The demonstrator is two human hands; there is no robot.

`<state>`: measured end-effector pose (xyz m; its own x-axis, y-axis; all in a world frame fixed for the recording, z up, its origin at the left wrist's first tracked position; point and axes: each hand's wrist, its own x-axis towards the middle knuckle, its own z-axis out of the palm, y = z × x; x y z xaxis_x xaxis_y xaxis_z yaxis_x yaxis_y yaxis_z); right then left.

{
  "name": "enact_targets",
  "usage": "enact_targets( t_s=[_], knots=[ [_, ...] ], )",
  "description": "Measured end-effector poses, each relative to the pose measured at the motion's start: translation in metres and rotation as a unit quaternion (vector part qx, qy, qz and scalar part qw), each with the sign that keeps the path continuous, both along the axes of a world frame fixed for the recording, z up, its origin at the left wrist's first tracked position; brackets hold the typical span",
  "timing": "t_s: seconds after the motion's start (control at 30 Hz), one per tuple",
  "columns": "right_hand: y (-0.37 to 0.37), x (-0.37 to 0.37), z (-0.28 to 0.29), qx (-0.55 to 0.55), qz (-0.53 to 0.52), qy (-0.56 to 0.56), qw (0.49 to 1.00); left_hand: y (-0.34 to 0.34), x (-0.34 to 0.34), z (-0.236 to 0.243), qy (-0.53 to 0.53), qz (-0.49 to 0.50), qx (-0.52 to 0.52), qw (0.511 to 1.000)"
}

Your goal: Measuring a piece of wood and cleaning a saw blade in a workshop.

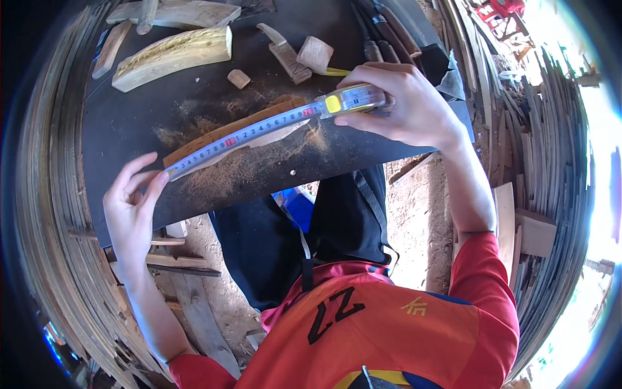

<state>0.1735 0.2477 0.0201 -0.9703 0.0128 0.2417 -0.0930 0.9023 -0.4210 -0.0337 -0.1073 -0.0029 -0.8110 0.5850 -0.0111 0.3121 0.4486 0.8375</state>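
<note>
A tape measure (353, 99) with a clear case and a yellow button is gripped in my right hand (411, 104) above the right part of the dark table. Its pale blade (259, 131) runs out to the left, over a brown strip of wood (214, 139) lying among sawdust. The blade's free end is pinched between the thumb and fingers of my left hand (135, 194), near the table's left front edge. A paler piece of wood (278, 135) shows partly from beneath the blade.
On the dark table (129, 142) lie a curved pale wood block (175, 57), a small wood cube (315, 54), a small wood piece (238, 78) and a wooden-handled tool (285, 55). Several hand tools (389, 32) sit at the back right. Stacked wood strips (557, 162) line both sides.
</note>
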Motion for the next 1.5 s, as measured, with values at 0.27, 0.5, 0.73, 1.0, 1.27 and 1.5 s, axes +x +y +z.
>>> enact_targets(
  t_s=[0.27,0.5,0.73,1.0,1.27,1.5],
  knots=[
    [0.002,-0.003,-0.008,-0.003,0.019,0.019,1.000,0.000,0.004,0.005,0.015,-0.012,-0.057,0.998],
    [0.006,-0.004,-0.020,-0.021,0.030,0.071,0.997,0.000,0.015,-0.009,0.076,0.032,0.000,0.997],
    [-0.003,0.001,-0.020,-0.002,-0.019,0.111,0.994,-0.002,0.018,-0.017,0.075,0.055,0.016,0.996],
    [-0.012,0.009,-0.028,0.036,-0.076,0.153,0.985,0.003,0.014,-0.019,0.085,0.052,0.030,0.995],
    [-0.013,0.011,-0.040,0.063,-0.095,0.206,0.972,0.009,0.011,-0.024,0.027,0.050,0.087,0.995],
    [-0.018,0.011,-0.046,0.017,-0.089,0.200,0.976,0.003,0.008,-0.028,0.174,0.026,0.025,0.984]
  ],
)
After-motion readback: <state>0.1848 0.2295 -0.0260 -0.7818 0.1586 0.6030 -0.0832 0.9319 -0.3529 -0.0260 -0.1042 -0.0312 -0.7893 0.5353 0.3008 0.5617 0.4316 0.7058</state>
